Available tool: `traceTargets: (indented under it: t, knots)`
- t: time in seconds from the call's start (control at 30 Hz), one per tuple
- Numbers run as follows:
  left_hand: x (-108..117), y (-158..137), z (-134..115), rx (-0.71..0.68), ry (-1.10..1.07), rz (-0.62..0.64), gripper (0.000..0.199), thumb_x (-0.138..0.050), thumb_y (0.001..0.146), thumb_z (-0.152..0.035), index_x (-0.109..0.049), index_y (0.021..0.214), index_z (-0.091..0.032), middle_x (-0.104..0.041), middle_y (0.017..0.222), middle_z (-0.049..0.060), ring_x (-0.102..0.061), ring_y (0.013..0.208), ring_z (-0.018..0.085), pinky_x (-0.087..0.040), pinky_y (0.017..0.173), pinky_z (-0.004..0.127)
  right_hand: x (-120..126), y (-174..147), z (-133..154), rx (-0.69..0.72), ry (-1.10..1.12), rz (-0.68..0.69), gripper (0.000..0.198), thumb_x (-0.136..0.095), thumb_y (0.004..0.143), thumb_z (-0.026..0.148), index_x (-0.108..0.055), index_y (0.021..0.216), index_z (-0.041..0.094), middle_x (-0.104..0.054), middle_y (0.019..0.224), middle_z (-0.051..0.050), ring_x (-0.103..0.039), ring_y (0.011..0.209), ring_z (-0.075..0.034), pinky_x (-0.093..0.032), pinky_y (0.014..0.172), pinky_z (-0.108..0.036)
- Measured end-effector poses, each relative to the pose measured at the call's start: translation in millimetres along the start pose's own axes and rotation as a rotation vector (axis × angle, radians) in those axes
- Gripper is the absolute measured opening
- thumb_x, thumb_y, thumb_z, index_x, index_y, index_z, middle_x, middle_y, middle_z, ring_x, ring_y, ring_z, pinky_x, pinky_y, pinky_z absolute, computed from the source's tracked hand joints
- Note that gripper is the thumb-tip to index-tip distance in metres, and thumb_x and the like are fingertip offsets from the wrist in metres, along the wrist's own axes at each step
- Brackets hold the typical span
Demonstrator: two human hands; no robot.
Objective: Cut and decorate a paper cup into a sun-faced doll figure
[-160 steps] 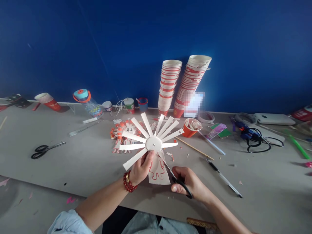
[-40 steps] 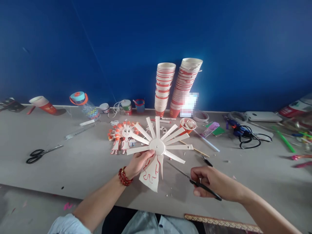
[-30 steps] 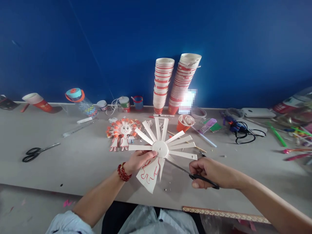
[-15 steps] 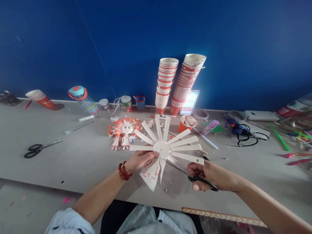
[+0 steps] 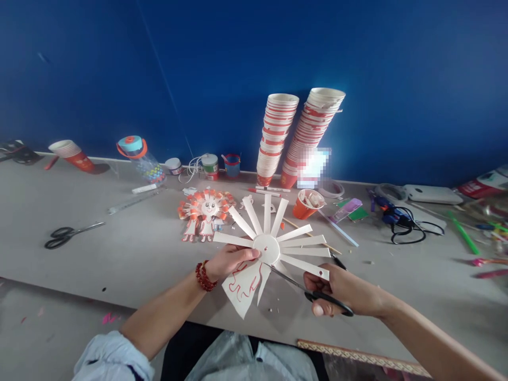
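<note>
My left hand [image 5: 234,260] pinches a paper cup [image 5: 266,248] cut into spread white strips around its round base. One wide piece of it, marked with red lines, hangs toward me, with a narrow strip beside it. Black-handled scissors [image 5: 327,300] are in my right hand [image 5: 341,291], fingers through the handles. Their blades reach to the edge of the cup base, by the narrow strip. A strip with a dark hole overlaps my right fingers. Behind my left hand lie paper dolls [image 5: 207,214] with orange-tipped strips round their heads.
Two tall stacks of paper cups [image 5: 278,135] lean against the blue wall. An orange cup of scraps [image 5: 306,205] stands behind the cut cup. Spare scissors [image 5: 73,233] and a water bottle [image 5: 143,159] are on the left; a blue glue gun [image 5: 391,211] is on the right.
The view has shifted slightly, so the table things appear further right. The cut cup has turned a little and the red-marked piece swings left. Both hands keep their holds.
</note>
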State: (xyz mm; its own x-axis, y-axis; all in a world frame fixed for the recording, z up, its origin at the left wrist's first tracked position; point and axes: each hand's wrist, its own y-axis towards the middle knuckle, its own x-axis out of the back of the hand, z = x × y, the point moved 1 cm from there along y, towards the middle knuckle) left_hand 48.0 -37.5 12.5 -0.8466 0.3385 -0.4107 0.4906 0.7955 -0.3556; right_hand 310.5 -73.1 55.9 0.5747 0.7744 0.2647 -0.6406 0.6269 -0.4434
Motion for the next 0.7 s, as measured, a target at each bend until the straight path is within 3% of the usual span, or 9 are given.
traceTargets:
  t: [0.23, 0.47, 0.7]
  knots:
    - [0.4, 0.2, 4.3, 0.015, -0.061, 0.193, 0.035, -0.076, 0.073, -0.041, -0.073, 0.084, -0.008, -0.074, 0.076, 0.013, -0.072, 0.074, 0.027, -0.057, 0.072, 0.036, 2.8, -0.6, 2.3, -0.070, -0.043, 0.012, 0.055, -0.072, 0.066, 0.065, -0.040, 0.066, 0.020, -0.040, 0.051, 0.007, -0.039, 0.049, -0.009, -0.026, 0.044, -0.021]
    - [0.5, 0.7, 5.5, 0.038, -0.083, 0.268, 0.040, -0.072, 0.077, -0.041, -0.072, 0.095, -0.005, -0.075, 0.080, 0.016, -0.073, 0.077, 0.030, -0.057, 0.070, 0.037, 2.5, 1.4, -0.1, -0.093, -0.055, -0.004, 0.056, -0.072, 0.065, 0.066, -0.040, 0.066, 0.020, -0.044, 0.051, 0.005, -0.040, 0.051, -0.010, -0.028, 0.043, -0.020]
    - [2.4, 0.7, 7.6, 0.041, -0.044, 0.265, 0.037, -0.071, 0.079, -0.040, -0.073, 0.095, -0.006, -0.075, 0.078, 0.015, -0.073, 0.074, 0.028, -0.056, 0.071, 0.036, 3.7, -0.1, 7.3, -0.074, -0.150, -0.062, 0.049, -0.072, 0.068, 0.060, -0.043, 0.070, 0.020, -0.045, 0.061, 0.004, -0.041, 0.055, -0.010, -0.033, 0.047, -0.021]
